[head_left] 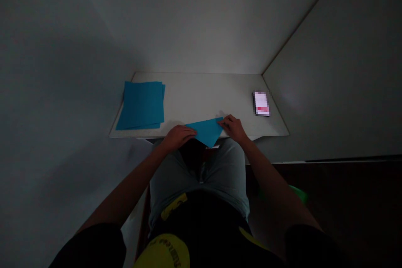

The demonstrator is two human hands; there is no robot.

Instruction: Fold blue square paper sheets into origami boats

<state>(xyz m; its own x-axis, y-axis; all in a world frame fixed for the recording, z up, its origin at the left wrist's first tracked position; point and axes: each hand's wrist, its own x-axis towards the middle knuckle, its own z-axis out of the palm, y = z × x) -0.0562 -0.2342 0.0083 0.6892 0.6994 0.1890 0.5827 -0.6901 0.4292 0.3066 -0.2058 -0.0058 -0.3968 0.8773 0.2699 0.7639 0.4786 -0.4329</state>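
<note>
A folded sheet of blue paper (206,131) lies at the front edge of the white table, its pointed lower part reaching past the edge towards my lap. My left hand (180,135) is at its left end, fingers closed together over the corner. At the right end, my right hand (232,126) pinches the upper right corner between thumb and fingers. The paper's long upper edge runs nearly straight from one hand to the other. What lies under my left fingers is hidden.
A stack of blue paper sheets (143,104) sits at the table's left side, slightly misaligned. Near the right edge lies a phone (261,104) with a lit, blurred screen. Walls close in the white table (201,92) behind and at the sides. Something green (299,194) is low on the right.
</note>
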